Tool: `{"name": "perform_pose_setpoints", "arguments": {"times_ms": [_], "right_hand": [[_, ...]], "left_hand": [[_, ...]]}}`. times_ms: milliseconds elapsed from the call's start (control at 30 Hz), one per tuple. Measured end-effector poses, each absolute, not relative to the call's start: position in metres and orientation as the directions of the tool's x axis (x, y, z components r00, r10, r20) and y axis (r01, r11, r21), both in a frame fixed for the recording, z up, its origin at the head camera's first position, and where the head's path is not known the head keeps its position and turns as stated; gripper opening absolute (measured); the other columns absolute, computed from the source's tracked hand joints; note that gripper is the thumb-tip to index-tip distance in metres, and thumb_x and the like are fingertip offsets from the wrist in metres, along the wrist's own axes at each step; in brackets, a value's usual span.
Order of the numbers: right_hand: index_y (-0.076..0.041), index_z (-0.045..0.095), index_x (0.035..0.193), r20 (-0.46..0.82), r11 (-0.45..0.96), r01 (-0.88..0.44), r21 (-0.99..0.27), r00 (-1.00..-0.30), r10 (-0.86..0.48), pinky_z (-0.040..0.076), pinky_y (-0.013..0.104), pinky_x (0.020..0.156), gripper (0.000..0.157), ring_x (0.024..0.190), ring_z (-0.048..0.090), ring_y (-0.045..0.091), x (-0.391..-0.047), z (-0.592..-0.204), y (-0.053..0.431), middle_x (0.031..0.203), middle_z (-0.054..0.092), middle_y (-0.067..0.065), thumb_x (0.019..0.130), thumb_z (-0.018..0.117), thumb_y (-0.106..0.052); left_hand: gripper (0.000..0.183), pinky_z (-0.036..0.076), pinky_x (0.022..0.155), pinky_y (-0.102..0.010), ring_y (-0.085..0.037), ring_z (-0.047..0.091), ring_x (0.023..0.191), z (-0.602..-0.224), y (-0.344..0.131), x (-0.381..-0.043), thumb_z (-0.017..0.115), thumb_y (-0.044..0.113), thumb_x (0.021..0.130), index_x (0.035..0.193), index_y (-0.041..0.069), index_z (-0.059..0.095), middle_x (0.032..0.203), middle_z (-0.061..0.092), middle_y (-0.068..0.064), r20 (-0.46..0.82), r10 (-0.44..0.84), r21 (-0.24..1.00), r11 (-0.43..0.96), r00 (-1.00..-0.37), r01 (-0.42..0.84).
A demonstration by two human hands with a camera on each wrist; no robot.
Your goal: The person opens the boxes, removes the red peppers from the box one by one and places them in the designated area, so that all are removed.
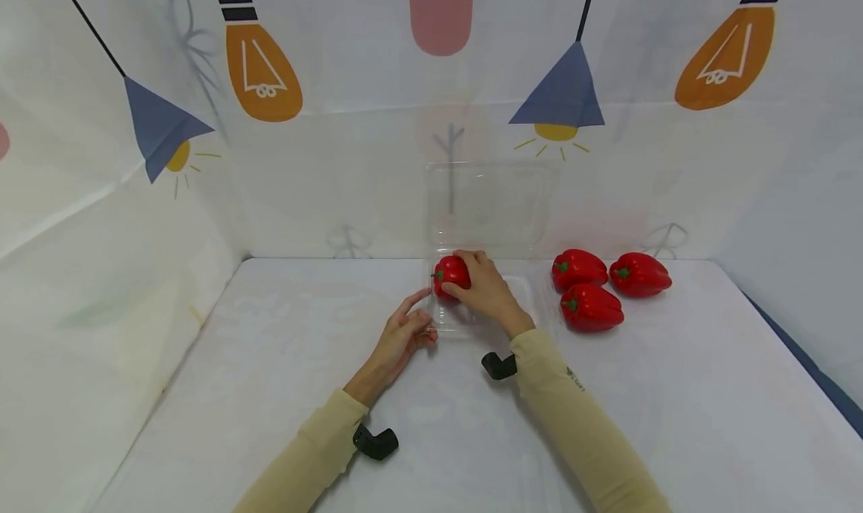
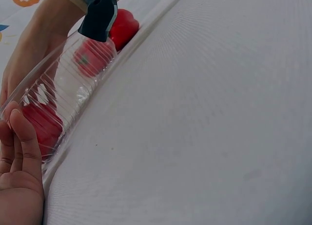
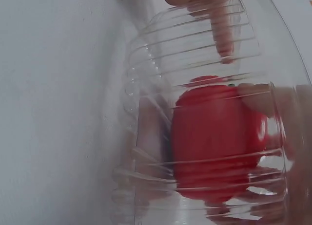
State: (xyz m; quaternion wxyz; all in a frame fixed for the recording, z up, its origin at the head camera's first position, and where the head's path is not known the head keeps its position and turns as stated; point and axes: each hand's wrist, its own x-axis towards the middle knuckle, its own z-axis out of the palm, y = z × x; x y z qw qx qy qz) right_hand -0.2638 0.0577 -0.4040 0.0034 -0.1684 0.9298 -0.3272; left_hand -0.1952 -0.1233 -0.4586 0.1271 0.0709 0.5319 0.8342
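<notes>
A red bell pepper (image 1: 453, 270) with a green stem is inside a clear plastic clamshell box (image 1: 449, 323), at its left end. My right hand (image 1: 488, 290) reaches in from above and grips the pepper between thumb and fingers. In the right wrist view the pepper (image 3: 214, 142) shows through the ribbed clear wall. My left hand (image 1: 398, 341) is at the box's left front corner, its fingers loosely extended. The left wrist view shows those fingers (image 2: 27, 140) against the box wall (image 2: 73, 84). The box's clear lid (image 1: 488, 206) stands raised at the back.
Three more red bell peppers lie grouped right of the box: one at the back (image 1: 580, 269), one farther right (image 1: 640, 275), one in front (image 1: 592, 308). A white cloth (image 1: 283, 326) covers the table. Behind it hangs a printed curtain (image 1: 364, 161).
</notes>
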Motion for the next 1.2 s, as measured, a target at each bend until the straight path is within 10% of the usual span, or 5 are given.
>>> {"name": "perform_pose_setpoints", "arguments": {"times_ms": [1200], "right_hand": [[-0.019, 0.042, 0.137, 0.224, 0.747, -0.366, -0.556, -0.931, -0.289, 0.050, 0.051, 0.092, 0.061, 0.118, 0.050, 0.032, -0.248, -0.399, 0.067, 0.134, 0.045, 0.010, 0.083, 0.063, -0.036]], "left_hand": [[0.055, 0.056, 0.072, -0.023, -0.009, 0.064, 0.070, -0.459, -0.124, -0.195, 0.044, 0.008, 0.097, 0.148, 0.008, 0.023, 0.079, 0.056, 0.005, -0.012, 0.312, 0.914, -0.383, -0.950, -0.137]]}}
